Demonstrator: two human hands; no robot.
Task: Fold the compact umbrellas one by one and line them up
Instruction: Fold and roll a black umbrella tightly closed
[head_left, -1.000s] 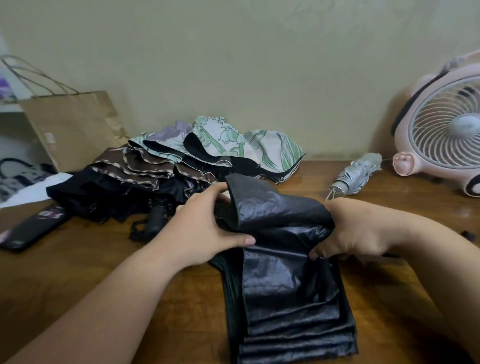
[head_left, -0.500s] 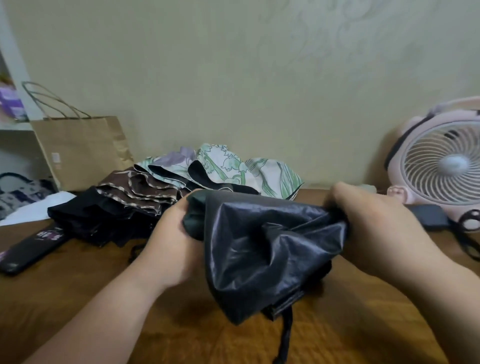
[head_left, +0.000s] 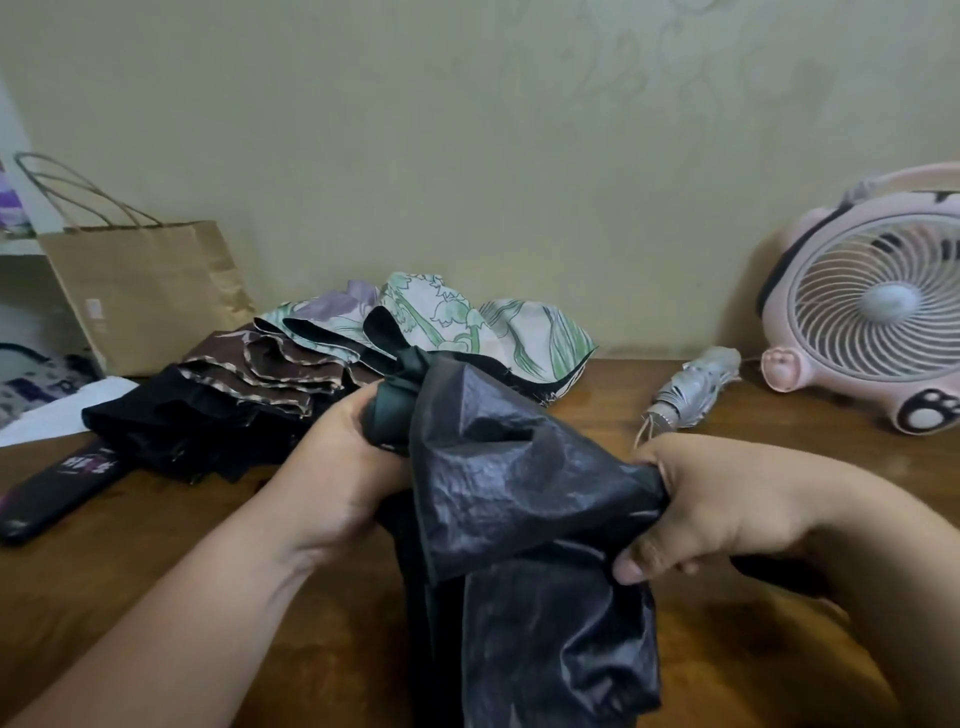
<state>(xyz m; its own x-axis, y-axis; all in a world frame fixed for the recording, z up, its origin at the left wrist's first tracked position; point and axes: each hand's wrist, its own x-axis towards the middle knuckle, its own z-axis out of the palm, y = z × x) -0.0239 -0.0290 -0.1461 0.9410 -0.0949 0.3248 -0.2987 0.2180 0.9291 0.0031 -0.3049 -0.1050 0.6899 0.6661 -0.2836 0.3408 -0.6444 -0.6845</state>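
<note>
A black compact umbrella (head_left: 524, 499) with crinkled, shiny fabric hangs between my hands above the wooden table (head_left: 156, 525). My left hand (head_left: 348, 467) grips its bunched upper end, where dark green cloth shows. My right hand (head_left: 711, 509) grips a gathered fold of the canopy on the right. The lower panels drop toward me and out of view. Behind lie unfolded umbrellas: a floral green-and-white one (head_left: 467, 322), a brown one with pale trim (head_left: 260, 374) and a black one (head_left: 171, 431). A folded silver umbrella (head_left: 696, 387) lies at the back right.
A pink desk fan (head_left: 878, 306) stands at the right against the wall. A brown paper bag (head_left: 140, 296) stands at the back left. A black umbrella sleeve with printing (head_left: 57, 488) lies on the table's left side. White cloth (head_left: 57, 410) lies beside it.
The umbrella was lifted off the table and turned. My left hand moved to its upper end, and my right hand dropped lower while gathering the canopy's right side.
</note>
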